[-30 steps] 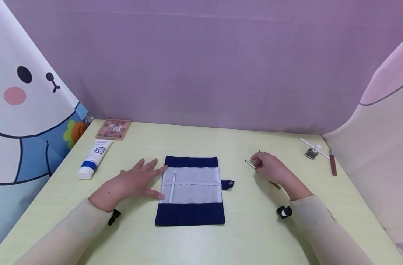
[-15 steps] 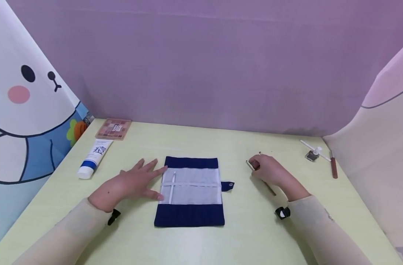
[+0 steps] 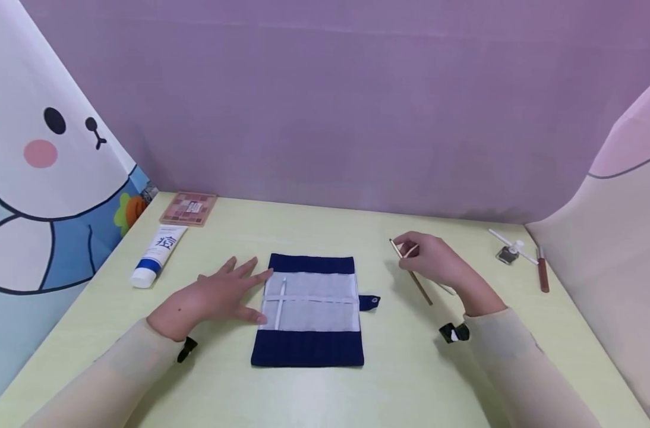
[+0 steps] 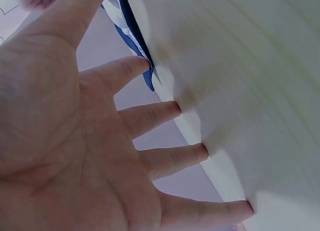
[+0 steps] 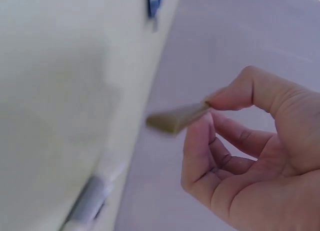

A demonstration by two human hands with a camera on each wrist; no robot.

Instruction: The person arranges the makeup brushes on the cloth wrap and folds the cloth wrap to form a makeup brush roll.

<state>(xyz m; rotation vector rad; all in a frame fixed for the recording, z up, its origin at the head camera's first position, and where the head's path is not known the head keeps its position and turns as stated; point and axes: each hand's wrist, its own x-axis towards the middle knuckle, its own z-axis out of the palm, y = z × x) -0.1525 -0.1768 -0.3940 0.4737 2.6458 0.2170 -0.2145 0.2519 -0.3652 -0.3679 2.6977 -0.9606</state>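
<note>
A navy and grey cloth roll (image 3: 319, 285) lies unfolded on the table, its short snap tab (image 3: 369, 302) pointing right. One slim white stick (image 3: 280, 306) is tucked under its elastic band at the left. My left hand (image 3: 218, 295) is spread wide, with index finger and thumb at the roll's left edge and the other fingertips on the table. To the right of the roll, my right hand (image 3: 437, 261) pinches a slim gold-brown pencil (image 3: 422, 290) between thumb and fingertips, tilted above the table. Partly hidden behind that hand is a pale thin stick (image 3: 447, 289).
At the back left are a pinkish checked palette (image 3: 188, 208) and a white tube with a blue band (image 3: 159, 248). Toward the right back lie a small dark bottle with a white cap (image 3: 508, 255), a white stick (image 3: 498, 236) and a reddish-brown tube (image 3: 542, 274). A purple curtain (image 3: 325, 119) hangs behind.
My right hand has raised the pencil, which now slants clear of the pale stick, and moved slightly back. My left hand keeps its place beside the roll. The head view has shifted a little.
</note>
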